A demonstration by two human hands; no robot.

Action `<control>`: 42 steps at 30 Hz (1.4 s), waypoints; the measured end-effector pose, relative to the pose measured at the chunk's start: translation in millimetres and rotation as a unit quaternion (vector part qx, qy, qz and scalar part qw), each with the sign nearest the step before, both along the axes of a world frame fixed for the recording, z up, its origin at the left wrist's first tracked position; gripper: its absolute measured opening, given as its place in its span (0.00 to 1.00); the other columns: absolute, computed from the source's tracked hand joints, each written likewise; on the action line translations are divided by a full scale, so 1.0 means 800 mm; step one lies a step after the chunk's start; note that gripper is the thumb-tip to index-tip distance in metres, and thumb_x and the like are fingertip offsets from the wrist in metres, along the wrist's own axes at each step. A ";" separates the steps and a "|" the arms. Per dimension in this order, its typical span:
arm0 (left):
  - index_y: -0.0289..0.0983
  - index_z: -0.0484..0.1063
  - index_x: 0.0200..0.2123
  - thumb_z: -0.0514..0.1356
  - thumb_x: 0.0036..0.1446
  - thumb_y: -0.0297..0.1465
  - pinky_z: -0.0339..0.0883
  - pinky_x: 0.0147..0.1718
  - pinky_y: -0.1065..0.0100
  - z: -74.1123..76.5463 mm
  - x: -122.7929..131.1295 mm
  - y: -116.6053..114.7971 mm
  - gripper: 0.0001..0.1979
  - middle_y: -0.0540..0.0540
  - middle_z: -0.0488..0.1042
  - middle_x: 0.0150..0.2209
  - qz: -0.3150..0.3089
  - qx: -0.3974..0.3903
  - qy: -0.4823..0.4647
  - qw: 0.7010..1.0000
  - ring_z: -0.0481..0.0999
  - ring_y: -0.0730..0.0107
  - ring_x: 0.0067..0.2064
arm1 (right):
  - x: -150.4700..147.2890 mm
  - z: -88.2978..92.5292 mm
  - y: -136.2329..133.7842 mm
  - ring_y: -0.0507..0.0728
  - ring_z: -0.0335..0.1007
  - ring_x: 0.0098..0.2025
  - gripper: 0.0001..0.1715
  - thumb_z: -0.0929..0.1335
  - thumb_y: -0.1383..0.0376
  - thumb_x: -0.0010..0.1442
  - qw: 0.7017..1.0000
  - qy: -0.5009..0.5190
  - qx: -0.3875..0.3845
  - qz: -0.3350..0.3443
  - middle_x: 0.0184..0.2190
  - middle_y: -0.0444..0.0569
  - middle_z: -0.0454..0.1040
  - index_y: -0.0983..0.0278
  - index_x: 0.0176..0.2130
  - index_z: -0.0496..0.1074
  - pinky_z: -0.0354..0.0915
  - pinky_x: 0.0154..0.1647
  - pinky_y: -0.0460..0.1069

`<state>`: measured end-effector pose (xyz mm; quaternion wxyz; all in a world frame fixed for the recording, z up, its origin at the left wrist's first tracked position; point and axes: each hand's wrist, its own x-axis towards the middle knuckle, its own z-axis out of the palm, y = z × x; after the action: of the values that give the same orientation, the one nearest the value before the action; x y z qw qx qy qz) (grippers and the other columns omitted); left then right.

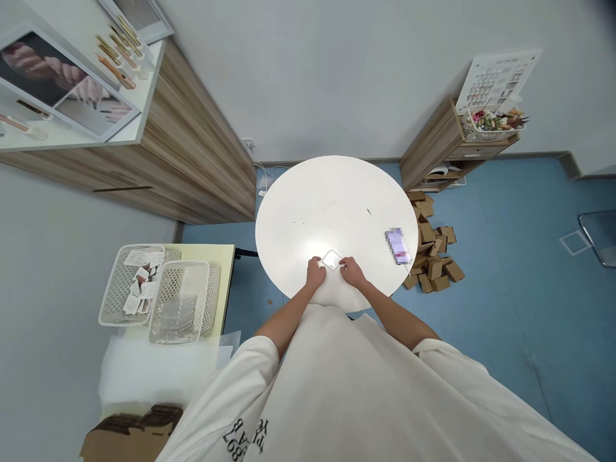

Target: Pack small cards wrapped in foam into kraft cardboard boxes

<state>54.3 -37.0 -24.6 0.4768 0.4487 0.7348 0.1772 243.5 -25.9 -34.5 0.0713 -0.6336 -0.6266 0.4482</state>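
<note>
A small flat square piece (332,260) with a pale rim and a shiny, clear-looking middle is at the near side of the round white table (332,192). It is turned so that its corners point left and right. My left hand (316,273) is closed with its fingertips at the left corner. At the right corner, the fingers of my right hand (353,272) pinch the edge. What the piece is made of is too small to tell. A phone-like purple thing (398,246), blurred out, lies to the right of my right hand.
Small brown cardboard boxes (433,256) are heaped on the floor to the right. On a side table at left stand white baskets (156,301) with papers and clear packs. A wooden cabinet (192,128) and a small shelf unit (433,141) flank the round table.
</note>
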 end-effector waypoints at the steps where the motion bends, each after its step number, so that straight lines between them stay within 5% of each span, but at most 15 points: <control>1: 0.37 0.64 0.53 0.56 0.55 0.22 0.65 0.55 0.60 -0.002 0.001 -0.006 0.21 0.37 0.69 0.58 0.015 -0.019 0.001 1.000 0.71 0.59 0.58 | -0.002 0.000 0.002 0.60 0.67 0.57 0.21 0.63 0.69 0.61 1.000 -0.004 0.016 0.000 0.58 0.54 0.67 0.62 0.54 0.69 0.64 0.56 0.53; 5: 0.40 0.62 0.54 0.58 0.54 0.23 0.67 0.54 0.61 -0.012 0.007 -0.027 0.23 0.40 0.68 0.59 0.001 -0.044 -0.055 0.998 0.72 0.61 0.58 | -0.009 0.000 0.002 0.63 0.60 0.63 0.29 0.64 0.70 0.59 0.999 -0.004 0.023 0.035 0.63 0.53 0.63 0.61 0.59 0.66 0.60 0.61 0.56; 11: 0.42 0.60 0.60 0.58 0.51 0.20 0.69 0.53 0.61 -0.005 0.006 -0.025 0.32 0.42 0.68 0.61 -0.037 0.003 -0.066 0.997 0.73 0.61 0.57 | -0.013 0.006 -0.018 0.59 0.68 0.55 0.30 0.64 0.70 0.60 1.000 0.007 0.011 0.008 0.56 0.55 0.68 0.62 0.61 0.65 0.64 0.57 0.53; 20: 0.38 0.71 0.52 0.58 0.62 0.30 0.69 0.52 0.61 0.012 0.002 -0.008 0.15 0.41 0.74 0.55 0.014 0.054 -0.011 0.998 0.77 0.64 0.49 | -0.016 0.036 -0.009 0.58 0.71 0.48 0.19 0.61 0.65 0.67 0.998 0.004 0.052 0.023 0.47 0.51 0.76 0.59 0.52 0.75 0.65 0.51 0.51; 30: 0.35 0.74 0.51 0.61 0.63 0.34 0.67 0.54 0.61 0.010 0.005 0.008 0.15 0.38 0.76 0.52 0.017 0.030 0.011 0.999 0.77 0.62 0.51 | -0.010 0.041 0.014 0.59 0.72 0.50 0.18 0.60 0.65 0.70 0.996 -0.016 0.059 0.061 0.47 0.50 0.78 0.58 0.47 0.78 0.64 0.48 0.50; 42: 0.38 0.79 0.46 0.66 0.58 0.35 0.67 0.55 0.62 0.004 -0.005 0.017 0.13 0.41 0.80 0.50 0.054 0.017 -0.037 0.998 0.79 0.62 0.50 | -0.018 0.056 0.024 0.59 0.71 0.46 0.20 0.59 0.69 0.68 0.977 -0.081 0.045 0.193 0.45 0.51 0.77 0.60 0.54 0.72 0.61 0.46 0.49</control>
<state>50.0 -23.1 -21.1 0.4859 0.4095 0.7365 0.2319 229.3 -6.6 10.2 -0.0389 -0.5313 -0.7600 0.3723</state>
